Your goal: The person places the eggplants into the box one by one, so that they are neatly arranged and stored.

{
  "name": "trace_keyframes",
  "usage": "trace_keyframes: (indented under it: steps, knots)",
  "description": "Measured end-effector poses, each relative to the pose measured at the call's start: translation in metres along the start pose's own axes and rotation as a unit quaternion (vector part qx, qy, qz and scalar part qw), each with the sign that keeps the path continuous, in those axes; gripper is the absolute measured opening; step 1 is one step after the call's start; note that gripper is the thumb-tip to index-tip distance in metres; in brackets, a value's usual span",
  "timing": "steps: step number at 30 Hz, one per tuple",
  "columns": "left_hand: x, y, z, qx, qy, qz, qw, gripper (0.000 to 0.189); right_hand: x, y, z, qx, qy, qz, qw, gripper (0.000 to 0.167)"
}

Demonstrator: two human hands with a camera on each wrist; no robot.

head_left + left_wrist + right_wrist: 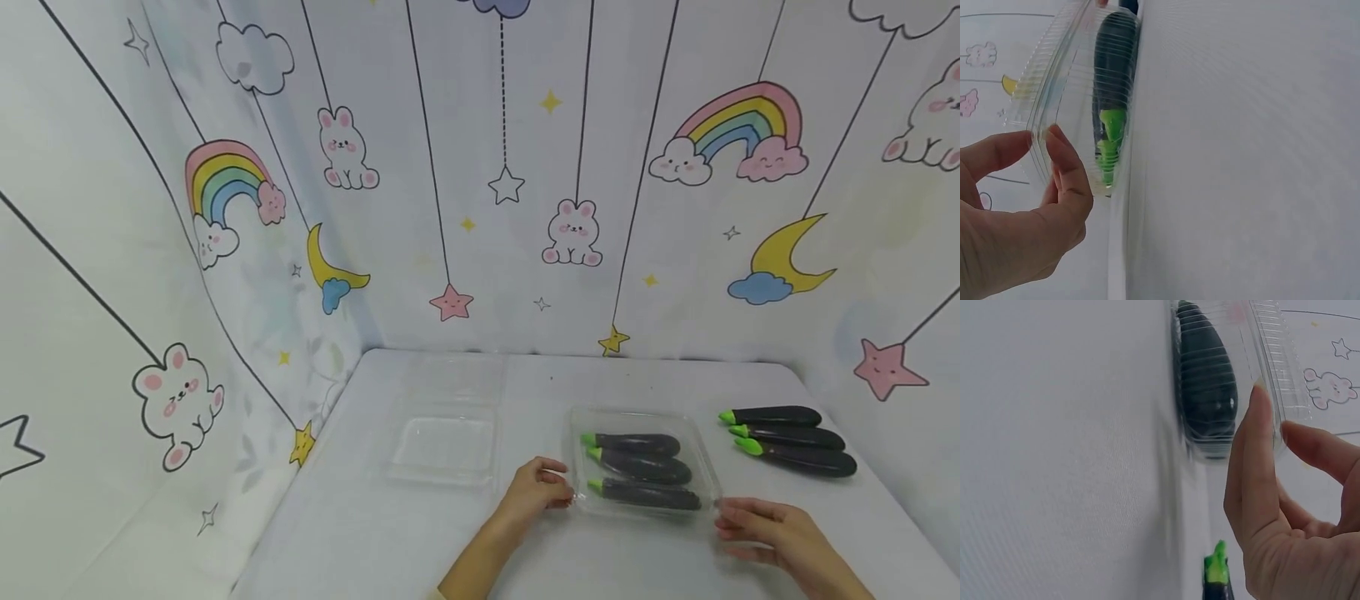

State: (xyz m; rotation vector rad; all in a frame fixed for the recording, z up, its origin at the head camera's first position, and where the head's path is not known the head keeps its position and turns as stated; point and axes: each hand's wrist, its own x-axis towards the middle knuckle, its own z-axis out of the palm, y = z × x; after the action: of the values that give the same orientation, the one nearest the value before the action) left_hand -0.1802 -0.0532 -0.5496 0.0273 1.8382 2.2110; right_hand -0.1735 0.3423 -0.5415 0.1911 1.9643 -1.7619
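Note:
Three dark eggplants (641, 465) with bright green caps lie side by side inside a clear plastic box (708, 467), whose lid covers them. At the box's near left corner my left hand (531, 492) pinches the rim between thumb and fingers, as the left wrist view (1041, 206) shows closely. My right hand (780, 533) holds the near right corner; in the right wrist view its thumb and straighter fingers (1257, 469) stand on either side of the rim. Both palms stay outside the box.
Left of the box stands a second clear plastic box (442, 450), its lid (453, 379) folded open toward the back. Three more eggplants (795, 437) lie at the right of the white table (360, 533). A patterned cloth (510, 250) hangs behind and at the sides.

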Motion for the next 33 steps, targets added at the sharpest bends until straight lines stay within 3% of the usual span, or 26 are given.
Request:
trace_keyframes:
  steps: [5,11,19,33]
  knots:
    - [-0.0020,-0.0006,0.0003,-0.018,-0.019,-0.010,0.9996,0.031,-0.0015,0.0036,-0.0022,0.062,-0.017,-0.002,0.9979,0.024]
    - [-0.0027,-0.0027,-0.0003,-0.027,-0.029,-0.028,0.9988,0.015,-0.0015,0.0076,-0.0050,0.108,-0.064,-0.016,0.9919,0.026]
    - [-0.0038,-0.0058,-0.0017,-0.028,-0.059,-0.045,0.9968,0.009,-0.0016,0.0074,-0.0023,0.133,-0.066,0.001,0.9889,0.026]
    - [-0.0046,-0.0055,0.0015,-0.019,-0.046,-0.033,0.9982,0.009,-0.0004,0.0090,0.0015,0.152,-0.038,0.004,0.9877,0.024]
